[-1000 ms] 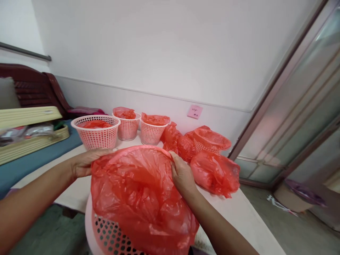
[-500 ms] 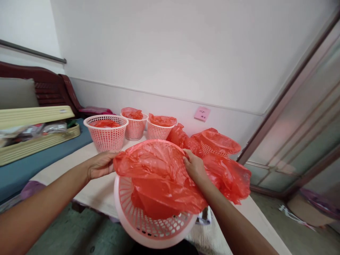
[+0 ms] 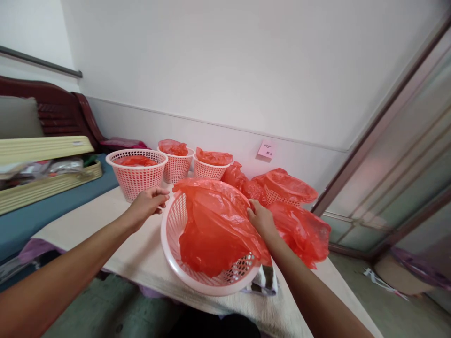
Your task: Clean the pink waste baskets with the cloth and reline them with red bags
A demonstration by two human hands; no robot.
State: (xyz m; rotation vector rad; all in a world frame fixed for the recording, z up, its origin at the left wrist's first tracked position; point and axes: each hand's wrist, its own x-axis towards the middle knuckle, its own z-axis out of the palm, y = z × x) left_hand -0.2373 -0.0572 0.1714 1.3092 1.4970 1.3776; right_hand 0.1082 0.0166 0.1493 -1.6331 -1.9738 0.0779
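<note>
A pink perforated plastic basket (image 3: 202, 286) stands tilted toward me on the cloth-covered table. A thin red plastic bag (image 3: 218, 225) hangs inside it, draped over the far rim and right side. On the right, my right hand (image 3: 261, 217) is closed on the bag at the rim, its fingertips partly hidden. My left hand (image 3: 150, 205) is just left of the rim, off the bag, with its fingers loosely bent and nothing seen in them. Near it stands another perforated basket (image 3: 137, 173) with red plastic inside.
Two small baskets with red bags, one basket (image 3: 178, 166) and another basket (image 3: 210, 173), stand by the wall. Red bags (image 3: 299, 230) and a bag-covered basket (image 3: 289, 190) lie to the right. A striped cloth (image 3: 264, 281) is under the front basket. A pink note (image 3: 265, 150) is on the wall.
My left hand has let go of the bag's edge and moved slightly up from the rim. The bag now lies deeper in the basket and over the far rim. The basket stands higher in view.
</note>
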